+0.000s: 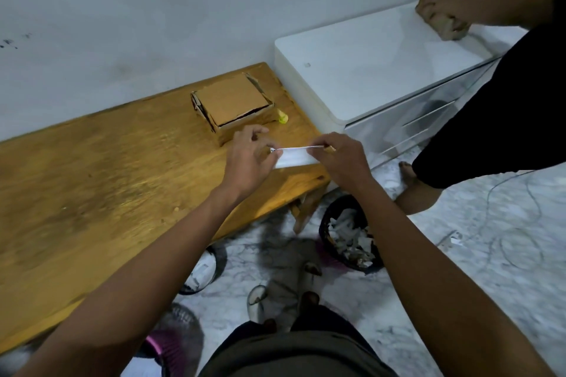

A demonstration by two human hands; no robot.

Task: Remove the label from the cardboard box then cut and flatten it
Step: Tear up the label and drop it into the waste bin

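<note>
A small brown cardboard box (232,103) sits on the wooden table (92,180) near its far right end, its top flaps roughly closed. In front of it I hold a white label strip (294,156) stretched between both hands. My left hand (248,161) pinches the strip's left end. My right hand (343,159) pinches its right end. Both hands hover above the table's right edge, apart from the box.
A small yellow object (283,116) lies right of the box. A white drawer cabinet (367,70) stands beside the table; another person (502,107) holds crumpled cardboard (441,18) on it. A black bin (349,236) with paper scraps stands on the marble floor below.
</note>
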